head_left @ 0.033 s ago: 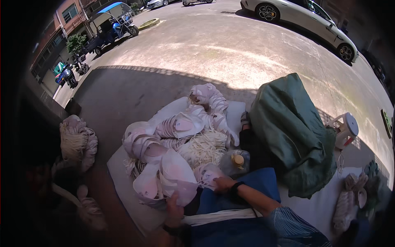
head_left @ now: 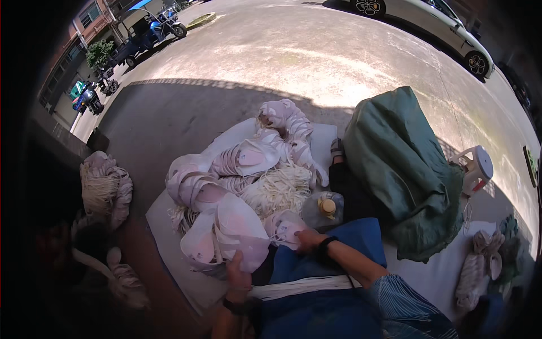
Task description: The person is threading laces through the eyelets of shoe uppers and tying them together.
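A heap of stacked, curved pale pink-white cut pieces lies in front of me, their exact kind unclear. My left hand [head_left: 238,276] is at the near edge of a large curved piece [head_left: 243,231], thumb up against it and the other fingers mostly hidden. Fingers closed, my right hand [head_left: 309,239] pinches the edge of a smaller pale pink piece [head_left: 284,230] with dark marks. Between the stacks sits a tangle of cream cords [head_left: 282,189]. A blue cloth [head_left: 361,240] covers my lap, with white strips [head_left: 305,284] lying across it.
A clear jug with a yellow cap [head_left: 327,208] stands beyond my right hand. The heap rests on a white sheet [head_left: 178,271]. To the right are a green covered bulk [head_left: 403,175] and a white stool [head_left: 479,169]. Another bundle [head_left: 105,189] lies at left.
The whole view has shifted slightly, so the heap and yard sit higher in the picture. Both hands stay at the same pieces, with little movement.
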{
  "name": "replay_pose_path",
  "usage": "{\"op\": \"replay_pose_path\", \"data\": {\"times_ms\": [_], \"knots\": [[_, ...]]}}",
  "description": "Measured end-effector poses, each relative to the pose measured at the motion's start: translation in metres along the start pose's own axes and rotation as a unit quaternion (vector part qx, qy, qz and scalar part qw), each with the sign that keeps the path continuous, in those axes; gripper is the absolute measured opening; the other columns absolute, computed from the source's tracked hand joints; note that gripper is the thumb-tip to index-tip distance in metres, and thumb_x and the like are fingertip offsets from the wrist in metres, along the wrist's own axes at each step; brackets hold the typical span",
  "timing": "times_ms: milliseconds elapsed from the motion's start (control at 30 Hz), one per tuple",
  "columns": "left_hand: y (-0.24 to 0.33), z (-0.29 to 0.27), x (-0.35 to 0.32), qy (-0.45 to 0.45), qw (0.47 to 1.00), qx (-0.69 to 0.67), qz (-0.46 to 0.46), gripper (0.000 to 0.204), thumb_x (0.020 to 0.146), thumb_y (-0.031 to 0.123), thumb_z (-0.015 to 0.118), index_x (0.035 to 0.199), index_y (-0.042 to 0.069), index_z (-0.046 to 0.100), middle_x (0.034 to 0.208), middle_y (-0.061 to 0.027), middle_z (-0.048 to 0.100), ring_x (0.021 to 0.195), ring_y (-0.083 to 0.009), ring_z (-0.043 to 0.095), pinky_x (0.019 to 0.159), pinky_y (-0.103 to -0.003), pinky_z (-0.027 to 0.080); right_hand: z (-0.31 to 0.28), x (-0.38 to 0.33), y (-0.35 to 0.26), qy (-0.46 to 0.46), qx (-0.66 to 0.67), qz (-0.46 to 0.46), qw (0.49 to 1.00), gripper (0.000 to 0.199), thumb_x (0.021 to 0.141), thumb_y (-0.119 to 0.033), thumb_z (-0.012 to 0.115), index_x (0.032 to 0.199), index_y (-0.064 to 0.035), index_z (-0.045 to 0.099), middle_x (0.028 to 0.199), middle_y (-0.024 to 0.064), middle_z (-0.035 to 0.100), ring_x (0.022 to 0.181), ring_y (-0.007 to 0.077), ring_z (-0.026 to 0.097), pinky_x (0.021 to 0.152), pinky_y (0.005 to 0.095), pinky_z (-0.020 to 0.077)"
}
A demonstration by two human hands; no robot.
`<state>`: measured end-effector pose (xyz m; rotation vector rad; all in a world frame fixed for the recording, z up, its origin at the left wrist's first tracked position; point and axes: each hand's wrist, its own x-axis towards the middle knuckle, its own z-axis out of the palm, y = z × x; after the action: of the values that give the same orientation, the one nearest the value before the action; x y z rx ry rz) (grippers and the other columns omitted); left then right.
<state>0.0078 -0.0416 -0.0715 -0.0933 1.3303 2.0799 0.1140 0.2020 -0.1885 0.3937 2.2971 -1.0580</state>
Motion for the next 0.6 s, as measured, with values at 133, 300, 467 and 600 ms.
{"op": "replay_pose_path", "data": {"times_ms": [133,300,467,600], "knots": [[0.007,0.010,0.007,0.013,0.999,-0.017,0.030,0.049,0.093,0.024,0.056,0.134,0.001,0.043,0.126,-0.0090,0.055,0.114,-0.0234,0.054,0.100,-0.040,0.041,0.005,0.018,0.021,0.008,-0.040,0.009,0.999,0.062,0.062,-0.029,0.079,0.113,-0.0009,0.058,0.108,0.0239,0.062,0.105,0.0381,0.059,0.091,0.0426,0.0485],[0.004,0.012,0.002,0.018,0.999,0.015,0.028,0.054,0.095,0.026,0.053,0.140,0.004,0.036,0.135,-0.0093,0.049,0.124,-0.0252,0.048,0.106,-0.043,0.036,0.028,0.013,0.010,0.073,-0.085,0.021,0.994,0.046,0.073,-0.028,0.072,0.108,-0.0015,0.058,0.102,0.0226,0.062,0.099,0.0372,0.063,0.083,0.0441,0.0524],[0.003,0.006,-0.011,0.000,0.998,0.040,0.046,0.055,0.093,0.022,0.055,0.141,0.004,0.035,0.137,-0.0091,0.047,0.125,-0.0249,0.046,0.106,-0.043,0.035,0.041,0.008,-0.002,0.125,-0.100,0.034,0.986,0.026,0.082,-0.019,0.059,0.099,-0.0005,0.058,0.094,0.0210,0.062,0.086,0.0351,0.066,0.073,0.0451,0.0544],[0.007,0.008,-0.027,0.011,0.997,0.025,0.065,0.051,0.088,0.013,0.056,0.136,0.003,0.042,0.133,-0.0099,0.051,0.120,-0.0245,0.050,0.103,-0.041,0.039,0.042,0.005,-0.006,0.175,-0.052,-0.043,0.982,0.019,0.086,-0.012,0.049,0.101,-0.0021,0.055,0.091,0.0241,0.059,0.084,0.0378,0.065,0.071,0.0469,0.0538]]}}
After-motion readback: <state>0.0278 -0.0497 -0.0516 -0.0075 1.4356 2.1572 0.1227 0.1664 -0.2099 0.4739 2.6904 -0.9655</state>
